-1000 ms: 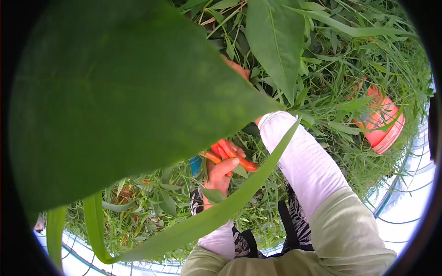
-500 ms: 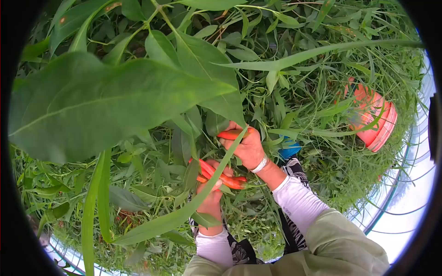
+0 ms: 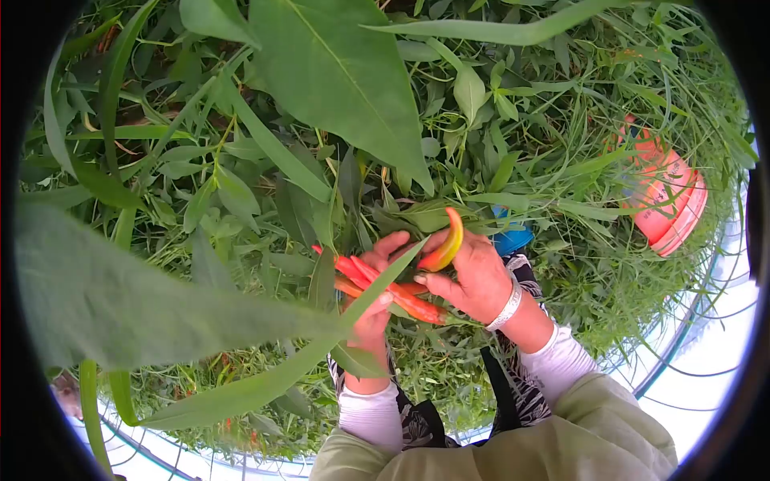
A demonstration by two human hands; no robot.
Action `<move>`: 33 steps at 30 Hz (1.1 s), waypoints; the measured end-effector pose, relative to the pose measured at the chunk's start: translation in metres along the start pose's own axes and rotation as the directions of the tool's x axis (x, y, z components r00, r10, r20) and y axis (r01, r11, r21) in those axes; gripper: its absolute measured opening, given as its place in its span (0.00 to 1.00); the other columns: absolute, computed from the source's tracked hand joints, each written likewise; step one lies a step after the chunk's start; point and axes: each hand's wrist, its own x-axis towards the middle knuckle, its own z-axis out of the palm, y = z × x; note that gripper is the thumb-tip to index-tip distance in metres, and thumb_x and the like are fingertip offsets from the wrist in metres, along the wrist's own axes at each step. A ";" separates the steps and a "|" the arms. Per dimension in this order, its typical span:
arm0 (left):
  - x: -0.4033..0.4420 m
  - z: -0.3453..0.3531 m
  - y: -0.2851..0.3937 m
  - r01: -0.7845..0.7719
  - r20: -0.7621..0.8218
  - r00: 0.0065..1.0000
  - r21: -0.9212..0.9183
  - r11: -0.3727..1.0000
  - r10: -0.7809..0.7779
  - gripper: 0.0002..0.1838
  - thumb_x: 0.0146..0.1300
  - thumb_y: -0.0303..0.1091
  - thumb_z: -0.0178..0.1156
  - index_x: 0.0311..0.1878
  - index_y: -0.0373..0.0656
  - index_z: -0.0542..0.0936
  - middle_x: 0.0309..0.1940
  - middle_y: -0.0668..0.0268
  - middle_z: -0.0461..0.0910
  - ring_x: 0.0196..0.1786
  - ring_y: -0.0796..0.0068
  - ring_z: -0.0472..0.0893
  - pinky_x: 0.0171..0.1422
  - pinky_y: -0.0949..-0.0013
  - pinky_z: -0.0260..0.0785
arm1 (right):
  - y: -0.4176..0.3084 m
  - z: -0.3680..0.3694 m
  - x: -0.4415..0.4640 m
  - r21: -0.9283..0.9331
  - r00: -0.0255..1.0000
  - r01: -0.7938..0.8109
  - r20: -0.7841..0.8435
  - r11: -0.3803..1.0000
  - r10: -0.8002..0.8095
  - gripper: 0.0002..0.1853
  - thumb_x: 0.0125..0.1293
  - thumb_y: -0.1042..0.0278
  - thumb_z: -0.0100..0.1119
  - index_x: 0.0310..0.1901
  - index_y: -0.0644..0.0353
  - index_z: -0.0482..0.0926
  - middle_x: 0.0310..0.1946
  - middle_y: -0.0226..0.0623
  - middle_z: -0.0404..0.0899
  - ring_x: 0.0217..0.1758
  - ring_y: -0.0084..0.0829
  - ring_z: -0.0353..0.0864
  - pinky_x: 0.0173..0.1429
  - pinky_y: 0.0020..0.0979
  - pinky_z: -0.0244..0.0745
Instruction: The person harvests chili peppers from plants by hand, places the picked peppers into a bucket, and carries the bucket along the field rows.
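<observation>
Several red chili peppers point(image 3: 405, 298) lie across my left hand point(image 3: 370, 325), whose fingers are closed round them; a leaf blade partly covers it. Close beside it on the right, my right hand point(image 3: 475, 282) holds a curved yellow and red pepper point(image 3: 446, 244) between thumb and fingers, its tip pointing up. A white patterned band point(image 3: 507, 308) circles my right wrist. The two hands nearly meet in front of my legs, among green leaves.
An orange-pink bucket point(image 3: 667, 204) lies tilted in the grass at the right. Large leaves point(image 3: 345, 80) hang close to the camera at the top and left. Blue footwear point(image 3: 513, 239) shows beyond my right hand. Wire mesh point(image 3: 690, 353) borders the lower right.
My right hand, first reaching up behind a leaf, came down holding a red pepper. It is now beside my left hand with a yellow and red one. The near leaves have shifted.
</observation>
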 end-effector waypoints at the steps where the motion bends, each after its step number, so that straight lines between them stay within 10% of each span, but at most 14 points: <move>1: 0.000 0.011 0.003 -0.046 -0.030 0.999 -0.048 0.998 0.045 0.16 0.41 0.33 0.62 0.35 0.44 0.71 0.54 0.47 0.68 0.56 0.58 0.70 0.61 0.55 0.63 | -0.011 0.002 0.010 -0.311 0.981 0.021 0.190 0.950 0.041 0.15 0.48 0.63 0.64 0.36 0.59 0.73 0.30 0.39 0.78 0.39 0.39 0.77 0.44 0.37 0.69; 3: -0.001 0.006 0.003 -0.085 0.017 0.996 0.032 0.996 0.084 0.15 0.42 0.34 0.61 0.35 0.44 0.71 0.61 0.43 0.62 0.62 0.54 0.66 0.66 0.55 0.58 | -0.017 0.018 0.020 -0.621 0.919 0.131 0.368 0.773 0.141 0.14 0.50 0.59 0.60 0.34 0.58 0.75 0.26 0.37 0.79 0.36 0.39 0.78 0.42 0.37 0.69; 8: -0.012 -0.003 0.014 0.112 -0.121 0.987 0.071 0.991 -0.103 0.26 0.44 0.35 0.59 0.50 0.37 0.70 0.53 0.46 0.70 0.55 0.52 0.72 0.63 0.54 0.61 | -0.059 -0.008 0.078 -0.587 0.624 0.260 0.708 0.767 0.331 0.10 0.47 0.64 0.59 0.31 0.58 0.80 0.27 0.43 0.79 0.37 0.43 0.80 0.43 0.42 0.72; 12: -0.016 -0.002 0.011 -0.014 -0.231 0.973 -0.150 0.989 -0.021 0.25 0.46 0.32 0.59 0.48 0.33 0.69 0.41 0.52 0.75 0.45 0.58 0.77 0.51 0.59 0.70 | -0.034 0.005 0.143 -0.513 0.879 0.438 0.418 0.739 -0.231 0.07 0.48 0.77 0.54 0.31 0.65 0.76 0.26 0.50 0.76 0.34 0.46 0.77 0.36 0.38 0.71; 16: -0.013 -0.007 0.009 0.009 0.061 0.998 -0.290 0.957 0.009 0.19 0.43 0.32 0.59 0.40 0.35 0.70 0.41 0.47 0.76 0.43 0.56 0.78 0.48 0.53 0.72 | 0.035 0.062 0.183 -0.792 0.769 0.521 0.598 0.318 0.227 0.10 0.55 0.68 0.51 0.34 0.58 0.81 0.32 0.38 0.81 0.41 0.39 0.80 0.68 0.52 0.46; 20: -0.019 -0.014 0.009 0.031 -0.025 0.999 -0.177 0.984 -0.036 0.19 0.40 0.33 0.61 0.38 0.37 0.70 0.38 0.48 0.76 0.43 0.54 0.78 0.49 0.53 0.72 | 0.049 -0.003 0.147 -0.812 0.667 0.536 0.574 0.229 0.474 0.14 0.55 0.59 0.53 0.37 0.56 0.82 0.38 0.38 0.81 0.50 0.42 0.77 0.71 0.51 0.32; 26: -0.013 0.003 0.012 -0.066 -0.187 0.982 -0.168 0.984 0.034 0.22 0.40 0.35 0.60 0.41 0.38 0.70 0.36 0.49 0.76 0.41 0.55 0.77 0.48 0.54 0.71 | 0.074 -0.027 0.125 -0.805 0.747 0.574 0.590 0.150 0.306 0.14 0.49 0.67 0.52 0.37 0.60 0.79 0.28 0.36 0.76 0.48 0.37 0.73 0.70 0.49 0.46; 30: -0.013 -0.007 0.017 -0.133 -0.207 0.973 -0.138 0.981 0.103 0.19 0.42 0.37 0.63 0.36 0.39 0.69 0.31 0.53 0.75 0.34 0.61 0.75 0.45 0.59 0.68 | 0.054 0.007 0.128 -0.755 0.816 0.576 0.554 0.312 -0.164 0.17 0.46 0.68 0.56 0.39 0.64 0.77 0.36 0.39 0.74 0.50 0.40 0.71 0.68 0.50 0.51; 33: -0.012 -0.007 0.018 -0.159 -0.224 0.967 -0.158 0.974 0.122 0.20 0.42 0.37 0.63 0.38 0.40 0.70 0.32 0.55 0.74 0.35 0.61 0.75 0.44 0.59 0.68 | 0.047 0.054 0.141 -0.702 0.797 0.601 0.560 0.383 -0.225 0.14 0.50 0.69 0.53 0.38 0.64 0.76 0.36 0.41 0.75 0.50 0.41 0.72 0.65 0.45 0.57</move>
